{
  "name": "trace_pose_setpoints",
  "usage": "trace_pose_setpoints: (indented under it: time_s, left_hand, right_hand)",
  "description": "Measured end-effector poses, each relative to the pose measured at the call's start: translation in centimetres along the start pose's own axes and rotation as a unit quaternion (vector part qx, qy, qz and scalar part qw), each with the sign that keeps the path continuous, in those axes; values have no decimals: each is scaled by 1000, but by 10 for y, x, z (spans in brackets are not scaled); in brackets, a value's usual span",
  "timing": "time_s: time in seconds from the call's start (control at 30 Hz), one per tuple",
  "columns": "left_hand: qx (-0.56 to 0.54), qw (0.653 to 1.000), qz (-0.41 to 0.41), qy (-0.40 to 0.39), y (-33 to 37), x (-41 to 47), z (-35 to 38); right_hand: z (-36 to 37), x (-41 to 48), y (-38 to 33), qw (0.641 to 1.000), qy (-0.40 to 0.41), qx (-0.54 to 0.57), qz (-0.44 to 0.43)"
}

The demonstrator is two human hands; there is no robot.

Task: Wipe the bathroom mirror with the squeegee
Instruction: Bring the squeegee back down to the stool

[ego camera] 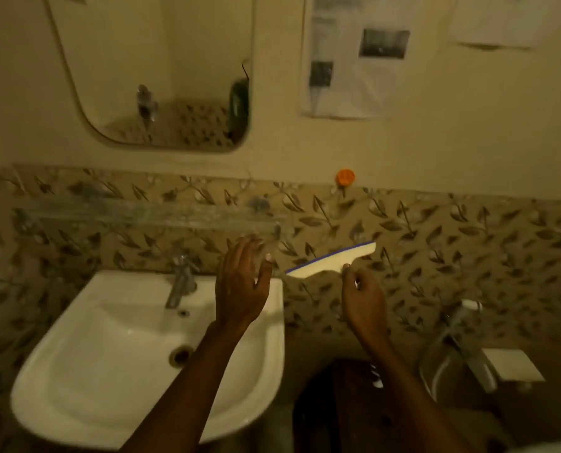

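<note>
I see the mirror (148,60) cut off by the top edge. The wall notice (351,53) is too blurred to read, and my right hand (365,295) hides the handle of the squeegee (331,261).

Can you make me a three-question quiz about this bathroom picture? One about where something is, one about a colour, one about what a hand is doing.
1. Where is the mirror?
A) above the sink
B) under the sink
C) on the floor

2. What colour is the round knob on the wall?
A) green
B) pink
C) orange

3. What is the left hand doing?
A) turning the tap
B) open, holding nothing
C) making a fist

Answers:
1 A, it hangs on the wall over the sink.
2 C, it is bright orange.
3 B, its fingers are straight, while the right hand holds the squeegee.
</note>
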State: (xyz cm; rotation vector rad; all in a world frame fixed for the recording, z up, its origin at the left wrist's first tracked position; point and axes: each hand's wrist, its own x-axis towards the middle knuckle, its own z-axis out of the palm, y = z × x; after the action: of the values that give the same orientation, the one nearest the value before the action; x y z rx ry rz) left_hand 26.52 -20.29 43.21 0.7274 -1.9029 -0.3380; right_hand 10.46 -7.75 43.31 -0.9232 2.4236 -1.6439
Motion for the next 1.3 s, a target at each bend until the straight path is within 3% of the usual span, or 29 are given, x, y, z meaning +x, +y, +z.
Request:
trace_pose_setpoints:
  time_s: [0.23, 0.43, 0.7, 0.9, 1.13, 1.3]
  left_hand:
    - [0, 992, -51, -112, 53, -102, 46]
    - [1, 977, -63, -202, 80, -174, 104]
    - [31, 933, -90, -347, 68, -252, 242]
    - [77, 908, -119, -393, 37, -306, 332]
    - [122, 878, -196, -419, 20, -343, 375]
    - [119, 876, -229, -407, 21, -347, 390]
  right_hand:
    - [-58, -52, 76, 981, -5, 74, 178]
    - [-88, -68, 169, 953, -19, 60, 298]
    - [-85, -28, 325, 939, -80, -46, 331]
    - [-40, 20, 428, 931, -128, -122, 320]
    - [-11, 35, 487, 924, -150, -141, 323]
    - [-2, 35, 507, 923, -156, -123, 328]
